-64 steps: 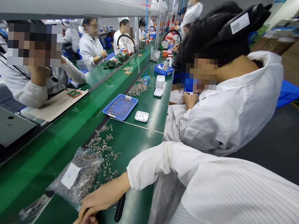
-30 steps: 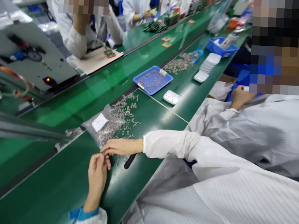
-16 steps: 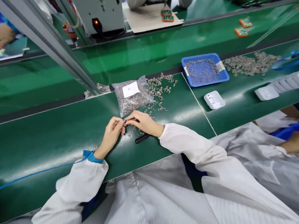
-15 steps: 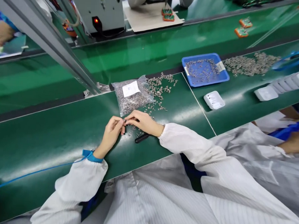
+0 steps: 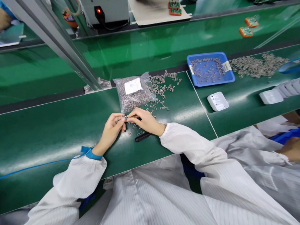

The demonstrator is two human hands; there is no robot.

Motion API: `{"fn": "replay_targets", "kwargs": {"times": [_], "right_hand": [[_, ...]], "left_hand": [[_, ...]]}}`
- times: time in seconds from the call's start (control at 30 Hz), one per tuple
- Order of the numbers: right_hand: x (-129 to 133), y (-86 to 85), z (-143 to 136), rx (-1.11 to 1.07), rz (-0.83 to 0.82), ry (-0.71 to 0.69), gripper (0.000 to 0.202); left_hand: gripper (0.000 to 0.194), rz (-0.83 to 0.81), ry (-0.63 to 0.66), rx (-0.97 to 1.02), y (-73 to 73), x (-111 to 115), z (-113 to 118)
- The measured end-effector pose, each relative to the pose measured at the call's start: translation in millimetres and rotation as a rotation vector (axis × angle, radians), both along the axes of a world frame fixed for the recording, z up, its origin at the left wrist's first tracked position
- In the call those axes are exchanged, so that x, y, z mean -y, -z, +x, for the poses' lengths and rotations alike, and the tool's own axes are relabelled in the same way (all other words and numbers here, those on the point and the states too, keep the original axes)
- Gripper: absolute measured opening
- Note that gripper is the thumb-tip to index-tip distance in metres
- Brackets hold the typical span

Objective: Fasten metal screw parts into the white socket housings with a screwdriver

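Wrist strap [image 5: 91, 153]: blue, on the left wrist, cord running toward eight o'clock.
Left hand [image 5: 111, 129]: curled around small metal parts [image 5: 117, 120], cupped probably so none drop.
Right hand [image 5: 145, 121]: fingertips pinched on a metal piece [image 5: 126, 117] meeting the left's, likely because it is tiny; too small to tell its form.
Black handle [image 5: 143, 137]: four o'clock, partly beneath the right hand.
Bag of metal parts [image 5: 135, 101]: twelve o'clock, just beyond the fingertips.
Loose metal parts [image 5: 159, 81]: one o'clock, presumably spread for easy picking.
White dish [image 5: 223, 104]: three o'clock, past the seam line [image 5: 202, 103].
Blue tray [image 5: 214, 83]: two o'clock, holding similar parts.
Green bench [image 5: 50, 130]: near edge at six; post foot [image 5: 98, 84] limits ten; widest room toward nine.
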State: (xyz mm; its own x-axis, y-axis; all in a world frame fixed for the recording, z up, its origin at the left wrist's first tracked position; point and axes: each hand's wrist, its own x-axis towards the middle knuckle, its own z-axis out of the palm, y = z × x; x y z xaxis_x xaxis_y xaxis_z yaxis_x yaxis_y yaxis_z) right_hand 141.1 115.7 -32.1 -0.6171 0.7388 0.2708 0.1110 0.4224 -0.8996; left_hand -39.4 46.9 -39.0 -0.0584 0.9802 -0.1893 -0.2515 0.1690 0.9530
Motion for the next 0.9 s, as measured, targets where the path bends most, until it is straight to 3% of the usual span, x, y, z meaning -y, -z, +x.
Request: {"fn": "replay_targets", "kwargs": {"times": [0.27, 0.57, 0.9], "right_hand": [[0, 3.3, -1, 0.021, 0.133, -0.027, 0.017], [2, 9.0, 1, 0.067, 0.272, -0.098, 0.026], [4, 0.3, -2, -0.027, 0.066, 0.016, 0.014]], "left_hand": [[0.041, -0.031, 0.044, 0.059, -6.4, 3, 0], [0.031, -0.004, 0.062, -0.154, 8.9, 4, -8], [0.033, 0.087, 0.016, -0.352, -6.6, 6, -3]]}}
